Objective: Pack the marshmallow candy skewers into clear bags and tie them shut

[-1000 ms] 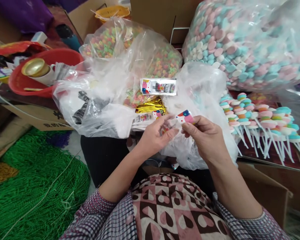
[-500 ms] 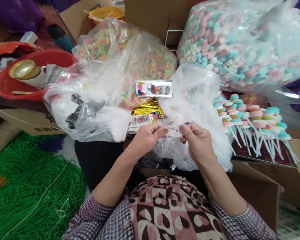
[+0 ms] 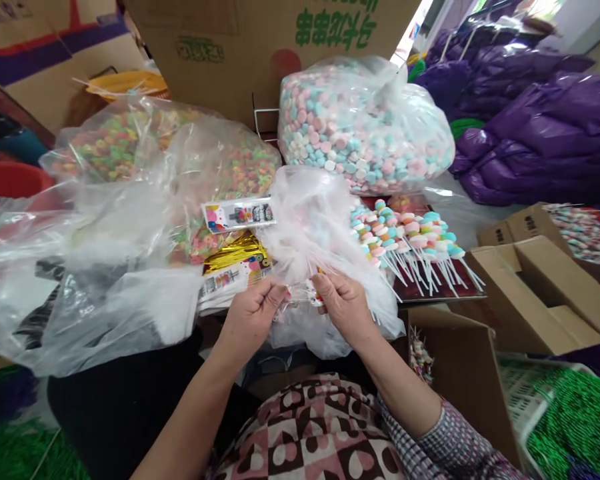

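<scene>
Head view, inspector A: Both hands sit lower and closer together than they did a second ago. The left hand (image 3: 253, 313) is curled, thumb and fingers pressed onto one end of a small clear sleeve (image 3: 300, 293). The right hand (image 3: 344, 305) pinches the other end.

Inspector B: And the printed card that stood up between the fingers a second ago?

A: Only a scrap of colour shows at the right fingertips now. The sleeve is mostly hidden between the two hands, so I cannot tell how the card lies.

B: What lies around the hands?

A: Just beyond the left hand lies a stack of printed sleeves (image 3: 230, 279) with a bundle of gold twist ties (image 3: 235, 247) touching it. Directly behind both hands stands a crumpled clear bag (image 3: 313, 220). Past the right hand, well apart, is a row of candy sticks (image 3: 410, 240), and further off a big bag of pastel sweets (image 3: 365, 123).

B: Your reading?

A: My judgement: the sleeve has been drawn in between the hands for handling, with both grips firm.
</scene>
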Demonstrator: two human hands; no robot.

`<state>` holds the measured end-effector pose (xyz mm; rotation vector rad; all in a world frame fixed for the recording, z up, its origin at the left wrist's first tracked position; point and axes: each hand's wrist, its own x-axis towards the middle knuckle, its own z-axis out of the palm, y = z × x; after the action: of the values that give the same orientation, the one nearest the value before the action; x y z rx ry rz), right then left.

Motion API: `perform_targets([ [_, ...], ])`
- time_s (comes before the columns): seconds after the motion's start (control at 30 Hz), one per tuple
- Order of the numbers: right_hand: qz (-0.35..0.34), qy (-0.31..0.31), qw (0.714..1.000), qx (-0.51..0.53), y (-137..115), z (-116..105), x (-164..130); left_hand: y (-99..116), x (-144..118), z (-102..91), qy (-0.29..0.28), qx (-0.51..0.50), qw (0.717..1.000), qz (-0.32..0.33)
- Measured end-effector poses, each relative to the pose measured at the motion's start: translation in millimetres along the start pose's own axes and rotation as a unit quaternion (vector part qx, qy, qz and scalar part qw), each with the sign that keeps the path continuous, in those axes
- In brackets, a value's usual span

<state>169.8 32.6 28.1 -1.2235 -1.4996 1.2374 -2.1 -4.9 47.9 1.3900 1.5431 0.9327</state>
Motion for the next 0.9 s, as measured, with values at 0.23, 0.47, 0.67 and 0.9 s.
perform_targets([
  [0.23,-0.044,0.091,0.986,-0.132,-15.1,-71.0,6.7,-6.0,7.8,4.5,0.067,0.012,0.998,0.01],
  [0.47,0.073,0.228,0.808,-0.538,-6.0,-184.9,27.6,-14.2,11.1,0.8,0.104,-0.028,0.994,0.021],
  [0.67,0.192,0.107,0.746,-0.628,-1.8,-187.6,25.6,-15.6,10.5,0.6,0.108,-0.046,0.993,0.014],
  [0.9,0.16,0.159,0.778,-0.586,11.8,-178.5,23.0,-21.1,10.6,2.7,0.113,-0.08,0.99,0.0],
])
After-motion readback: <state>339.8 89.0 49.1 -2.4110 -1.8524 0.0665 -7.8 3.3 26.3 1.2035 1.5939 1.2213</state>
